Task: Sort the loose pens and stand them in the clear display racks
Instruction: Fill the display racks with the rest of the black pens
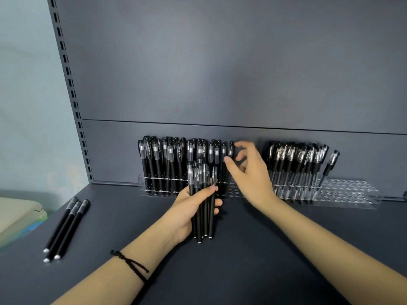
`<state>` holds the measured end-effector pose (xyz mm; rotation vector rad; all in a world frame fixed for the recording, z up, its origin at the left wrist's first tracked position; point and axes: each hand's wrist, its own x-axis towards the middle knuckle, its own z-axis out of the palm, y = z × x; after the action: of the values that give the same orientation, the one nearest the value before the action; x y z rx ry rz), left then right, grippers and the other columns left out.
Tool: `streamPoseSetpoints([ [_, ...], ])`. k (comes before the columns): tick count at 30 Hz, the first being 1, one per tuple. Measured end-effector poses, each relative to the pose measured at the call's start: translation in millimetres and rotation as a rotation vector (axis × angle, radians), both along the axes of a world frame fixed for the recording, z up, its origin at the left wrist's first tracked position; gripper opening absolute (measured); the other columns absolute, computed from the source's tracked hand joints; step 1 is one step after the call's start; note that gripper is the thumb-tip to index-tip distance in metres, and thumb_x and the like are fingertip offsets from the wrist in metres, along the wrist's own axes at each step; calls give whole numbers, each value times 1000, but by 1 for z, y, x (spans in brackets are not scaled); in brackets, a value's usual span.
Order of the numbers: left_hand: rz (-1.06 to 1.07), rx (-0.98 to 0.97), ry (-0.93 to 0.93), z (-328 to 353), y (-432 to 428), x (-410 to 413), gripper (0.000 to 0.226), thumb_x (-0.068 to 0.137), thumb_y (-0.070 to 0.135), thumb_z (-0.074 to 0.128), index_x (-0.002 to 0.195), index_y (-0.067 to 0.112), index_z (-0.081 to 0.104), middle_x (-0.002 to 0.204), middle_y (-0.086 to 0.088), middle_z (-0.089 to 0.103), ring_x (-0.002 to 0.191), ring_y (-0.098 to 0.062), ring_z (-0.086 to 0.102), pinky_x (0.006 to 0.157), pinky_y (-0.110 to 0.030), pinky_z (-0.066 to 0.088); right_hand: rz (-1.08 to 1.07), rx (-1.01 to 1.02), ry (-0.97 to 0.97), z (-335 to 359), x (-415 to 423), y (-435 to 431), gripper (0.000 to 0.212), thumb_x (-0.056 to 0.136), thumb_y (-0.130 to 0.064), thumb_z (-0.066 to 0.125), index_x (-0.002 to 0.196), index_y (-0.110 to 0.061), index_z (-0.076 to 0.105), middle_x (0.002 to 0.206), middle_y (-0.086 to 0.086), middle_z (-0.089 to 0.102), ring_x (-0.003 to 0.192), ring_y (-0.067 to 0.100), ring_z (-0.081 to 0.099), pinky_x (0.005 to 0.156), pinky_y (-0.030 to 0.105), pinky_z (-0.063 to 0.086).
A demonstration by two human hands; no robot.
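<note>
My left hand (193,210) grips a bundle of several black pens (203,194) upright in front of the left clear rack (154,190). That rack holds many black pens with clear caps (176,159). My right hand (251,172) reaches to the rack's right end, fingers spread and loosely bent. Its index fingertip and thumb are at the last standing pen (230,149); I see no firm pinch on it. A second clear rack (343,190) to the right holds many clear-barrelled pens (297,159). Three loose black pens (66,227) lie on the shelf at the left.
The dark grey shelf (242,249) carries both racks against the grey back panel (220,73). The right rack has open holes at its right end. A slotted upright (72,93) borders the left side, with a pale box (17,216) beyond the shelf edge.
</note>
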<state>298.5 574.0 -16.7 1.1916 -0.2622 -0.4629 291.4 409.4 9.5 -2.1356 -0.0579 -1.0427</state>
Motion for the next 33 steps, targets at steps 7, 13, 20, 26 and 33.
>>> streamPoseSetpoints([
  [7,-40,-102,6,-2,1,0,35,89,12,65,124,5,61,105,-11,74,87,-22,74,68,-29,60,229,7,240,0,-13,20,19,89,-28,66,105,-22,59,81,-3,69,69,8,60,69,22,50],
  [13,-22,-170,26,-2,0,1,31,91,12,62,122,9,62,105,-10,74,91,-27,73,73,-33,61,227,186,149,7,-11,16,33,91,-19,64,121,-26,53,79,-1,68,71,5,60,67,28,53],
  [20,-15,-184,82,-4,2,6,27,96,14,55,122,10,60,110,-6,73,95,-27,72,77,-34,61,161,379,-54,25,-8,-2,26,94,-11,58,114,-20,44,74,1,59,53,5,58,51,16,47],
  [26,-36,-157,78,-4,1,8,28,96,13,56,124,8,58,110,-6,74,93,-28,73,76,-35,61,146,378,-122,30,-2,-16,26,99,-4,46,118,-21,40,95,5,68,80,26,70,68,33,58],
  [33,-27,-115,73,-5,1,9,27,94,16,59,121,11,60,107,-2,75,90,-23,74,67,-30,60,51,145,-192,40,2,-26,27,100,-3,40,125,-11,38,109,4,64,84,10,69,69,18,51],
])
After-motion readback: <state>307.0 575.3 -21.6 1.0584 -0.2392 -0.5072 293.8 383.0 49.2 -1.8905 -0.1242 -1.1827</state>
